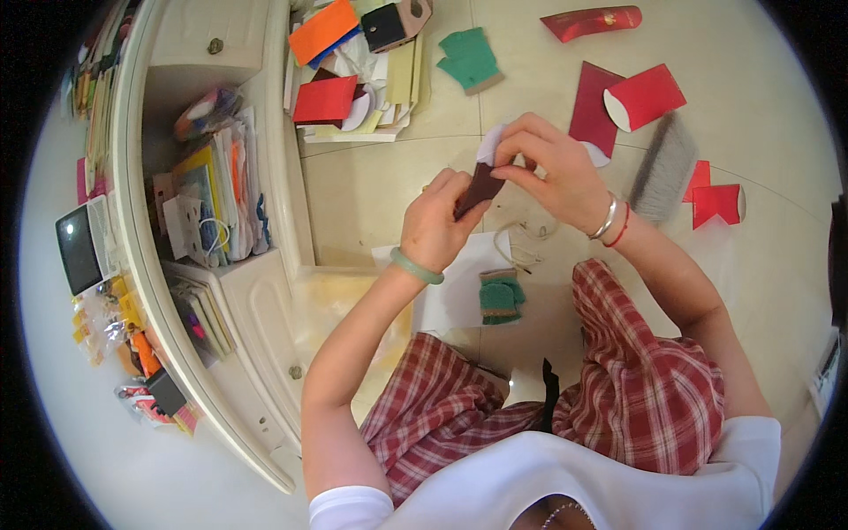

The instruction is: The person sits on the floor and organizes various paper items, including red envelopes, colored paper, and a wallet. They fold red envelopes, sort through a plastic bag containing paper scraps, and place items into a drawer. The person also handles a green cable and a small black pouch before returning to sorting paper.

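Observation:
Both hands are raised over the floor in front of my knees, holding a dark maroon paper envelope (481, 187) with a white inner flap. My left hand (435, 221) is closed round its lower end. At the upper end, the fingers of my right hand (549, 168) pinch the envelope near the white flap. Beneath my hands lie a white sheet (455, 291), a folded green knitted glove (502, 296) and a loose pale cord (523, 252). Beyond them, another green glove (470, 60) rests flat on the tiles.
To the right are red envelopes (647, 95), a larger maroon one (596, 106) and a grey bristled brush (664, 168). A pile of papers (402, 84), topped by an orange envelope (323, 31), stands far left. A white cabinet (256, 300) with open shelves runs along my left.

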{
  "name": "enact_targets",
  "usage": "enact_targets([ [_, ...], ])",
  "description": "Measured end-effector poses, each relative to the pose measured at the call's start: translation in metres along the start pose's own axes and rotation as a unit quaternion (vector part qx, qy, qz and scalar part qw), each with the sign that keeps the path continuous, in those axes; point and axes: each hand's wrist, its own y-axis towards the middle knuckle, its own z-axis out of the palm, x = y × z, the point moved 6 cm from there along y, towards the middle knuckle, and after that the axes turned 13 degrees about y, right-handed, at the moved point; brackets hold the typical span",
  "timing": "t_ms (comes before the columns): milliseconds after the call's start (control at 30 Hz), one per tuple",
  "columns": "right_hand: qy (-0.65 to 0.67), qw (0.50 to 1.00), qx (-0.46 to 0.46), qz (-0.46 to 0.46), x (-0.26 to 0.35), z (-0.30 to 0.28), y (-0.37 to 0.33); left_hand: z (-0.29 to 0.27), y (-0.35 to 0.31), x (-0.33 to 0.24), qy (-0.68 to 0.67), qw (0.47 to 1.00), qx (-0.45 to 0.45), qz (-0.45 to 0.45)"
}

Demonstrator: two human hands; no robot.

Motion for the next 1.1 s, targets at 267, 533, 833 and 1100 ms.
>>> enact_targets([
  [267, 0.038, 0.999, 0.006, 0.023, 0.001, 0.006, -0.014, 0.026, -0.011, -0.001, -0.351, 0.887, 0.291, -0.073],
  [533, 0.075, 0.995, 0.056, -0.022, 0.026, -0.002, -0.019, 0.022, -0.009, -0.002, -0.373, 0.888, 0.268, -0.009],
  [833, -0.046, 0.993, 0.005, -0.106, 0.035, -0.002, -0.027, 0.005, -0.002, -0.005, -0.190, 0.964, 0.181, 0.041],
  [1100, 0.024, 0.997, -0.001, -0.078, 0.016, -0.001, -0.033, 0.008, -0.005, -0.003, -0.307, 0.933, 0.187, -0.001],
])
